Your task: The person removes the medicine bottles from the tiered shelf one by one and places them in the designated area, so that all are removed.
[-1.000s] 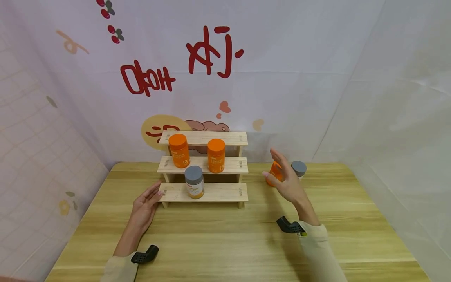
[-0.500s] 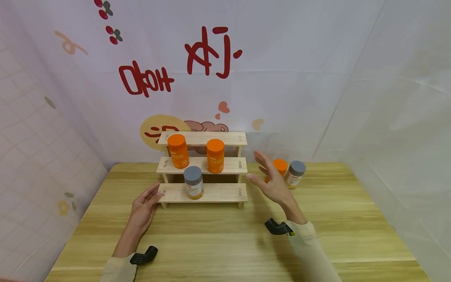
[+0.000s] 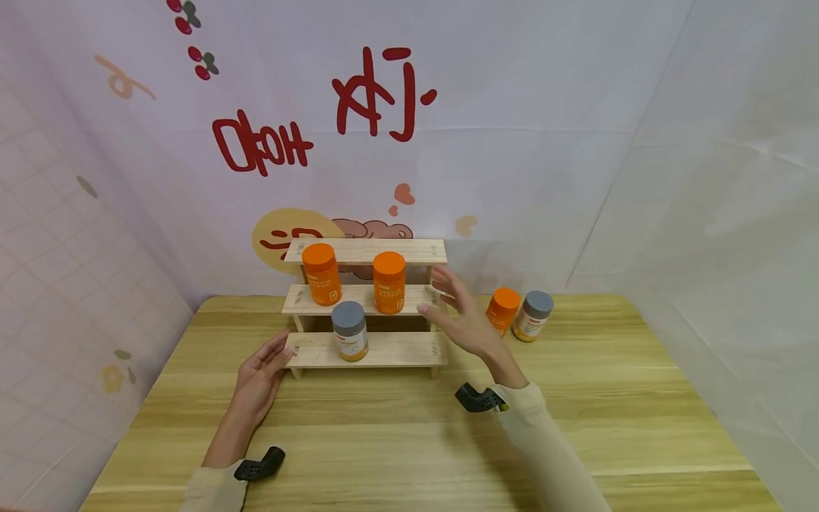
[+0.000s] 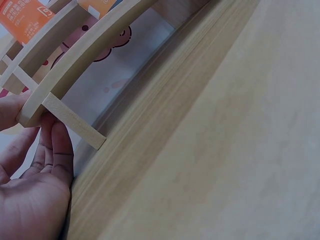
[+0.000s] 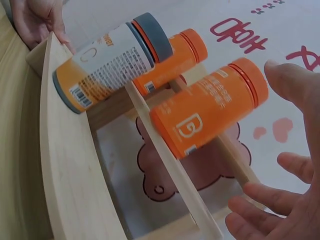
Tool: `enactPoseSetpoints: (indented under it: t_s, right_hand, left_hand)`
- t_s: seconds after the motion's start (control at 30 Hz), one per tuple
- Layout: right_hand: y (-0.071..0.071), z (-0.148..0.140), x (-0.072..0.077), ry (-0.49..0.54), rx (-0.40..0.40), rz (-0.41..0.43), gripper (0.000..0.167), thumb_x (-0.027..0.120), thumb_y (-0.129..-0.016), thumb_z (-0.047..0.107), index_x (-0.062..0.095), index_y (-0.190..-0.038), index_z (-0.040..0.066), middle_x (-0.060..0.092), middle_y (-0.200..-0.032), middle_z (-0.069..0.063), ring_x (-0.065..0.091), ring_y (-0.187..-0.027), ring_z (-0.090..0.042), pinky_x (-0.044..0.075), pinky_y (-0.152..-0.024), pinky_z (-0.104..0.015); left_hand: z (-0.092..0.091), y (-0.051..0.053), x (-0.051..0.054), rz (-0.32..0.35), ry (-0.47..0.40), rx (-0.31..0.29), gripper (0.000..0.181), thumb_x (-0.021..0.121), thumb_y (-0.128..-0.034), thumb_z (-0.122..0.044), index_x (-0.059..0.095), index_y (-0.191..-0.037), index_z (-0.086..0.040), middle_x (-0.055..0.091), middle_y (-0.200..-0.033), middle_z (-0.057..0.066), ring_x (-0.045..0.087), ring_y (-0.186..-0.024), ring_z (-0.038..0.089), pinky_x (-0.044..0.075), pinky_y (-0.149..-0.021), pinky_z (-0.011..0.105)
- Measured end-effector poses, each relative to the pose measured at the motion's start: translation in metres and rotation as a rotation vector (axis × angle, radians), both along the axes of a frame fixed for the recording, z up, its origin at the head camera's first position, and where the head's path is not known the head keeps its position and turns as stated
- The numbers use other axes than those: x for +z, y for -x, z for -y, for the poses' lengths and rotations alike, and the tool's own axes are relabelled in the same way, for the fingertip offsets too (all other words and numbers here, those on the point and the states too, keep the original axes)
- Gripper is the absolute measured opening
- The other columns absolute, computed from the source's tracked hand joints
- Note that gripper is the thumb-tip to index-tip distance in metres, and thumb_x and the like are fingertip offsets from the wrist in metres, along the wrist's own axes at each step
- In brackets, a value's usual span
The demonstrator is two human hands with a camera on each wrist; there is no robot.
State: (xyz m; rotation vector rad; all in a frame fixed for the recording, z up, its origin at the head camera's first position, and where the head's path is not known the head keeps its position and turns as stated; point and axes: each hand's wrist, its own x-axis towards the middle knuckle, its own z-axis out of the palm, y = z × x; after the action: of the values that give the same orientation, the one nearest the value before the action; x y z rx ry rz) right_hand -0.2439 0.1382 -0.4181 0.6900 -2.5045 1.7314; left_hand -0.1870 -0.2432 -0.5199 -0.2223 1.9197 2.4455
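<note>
a pale wooden rack (image 3: 403, 347) with three stepped tiers is standing on the counter (image 3: 384, 441), its boards showing fine straight grain and darker marks near their ends. the left hand (image 3: 259, 377) is gripping the left end of the lowest tier, its thumb pressing on top and its fingers curling underneath. the right hand (image 3: 466, 323) is hovering with its fingers open and spread, near but apart from the right orange jar (image 3: 389, 288) on the middle tier. that jar is standing upright, wearing a matching orange lid and showing white print with a large letter b low on its side. the left orange jar (image 3: 323, 279), looking alike, is standing near the left end of the same tier. a grey-lidded jar (image 3: 350, 333) is standing upright on the lowest tier, its white label giving way to orange-yellow below and showing small print and a barcode. right of the rack, another orange jar (image 3: 504, 309) and another grey-lidded jar (image 3: 532, 318) are standing side by side on the counter.
</note>
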Motion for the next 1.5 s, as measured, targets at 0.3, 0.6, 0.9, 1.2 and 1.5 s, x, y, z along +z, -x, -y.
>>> enactPoseSetpoints:
  t_s: [0.3,0.6,0.9,1.2,1.5]
  right_hand:
    - [0.008,0.022,0.004,0.024,0.014,0.039,0.075,0.072,-0.098,0.028,0.031,-0.161,0.023,0.043,-0.158,-0.016,0.047,-0.143,-0.039,0.039,-0.119,-0.055]
    - [0.015,0.043,0.002,0.036,0.016,0.056,0.073,0.073,-0.098,0.032,0.034,-0.159,0.023,0.048,-0.153,-0.010,0.049,-0.142,-0.031,0.040,-0.119,-0.049]
    - [0.020,0.063,0.004,0.054,-0.026,0.065,0.072,0.077,-0.094,0.034,0.040,-0.155,0.028,0.057,-0.144,-0.009,0.059,-0.132,-0.027,0.051,-0.110,-0.044]
    - [0.022,0.072,0.002,-0.002,-0.110,0.009,0.065,0.079,-0.093,0.032,0.048,-0.149,0.021,0.063,-0.135,-0.007,0.062,-0.125,-0.024,0.056,-0.103,-0.040]
    - [0.018,0.067,0.006,0.033,-0.119,-0.009,0.064,0.080,-0.092,0.030,0.050,-0.147,0.020,0.063,-0.136,-0.006,0.061,-0.127,-0.025,0.054,-0.106,-0.041]
  left_hand:
    - [0.000,0.001,-0.001,-0.008,-0.004,-0.006,0.069,0.064,-0.1031,-0.015,0.028,-0.160,0.002,0.049,-0.133,-0.007,0.048,-0.123,0.001,0.047,-0.098,0.009]
    - [0.000,0.000,-0.002,-0.012,-0.005,-0.009,0.069,0.064,-0.1031,-0.014,0.028,-0.160,0.002,0.048,-0.133,-0.008,0.048,-0.122,0.001,0.048,-0.097,0.010]
    - [0.000,0.001,-0.002,-0.026,-0.016,0.002,0.067,0.063,-0.1031,-0.012,0.030,-0.159,0.004,0.053,-0.126,-0.008,0.051,-0.119,0.002,0.049,-0.096,0.010]
    - [0.000,0.002,-0.002,-0.016,-0.007,0.003,0.067,0.064,-0.1028,-0.013,0.031,-0.159,0.003,0.053,-0.126,-0.008,0.052,-0.119,0.002,0.050,-0.096,0.011]
    - [0.001,0.001,-0.004,-0.024,0.000,0.012,0.066,0.064,-0.1026,-0.014,0.032,-0.158,0.003,0.055,-0.124,-0.008,0.053,-0.118,0.002,0.050,-0.095,0.012]
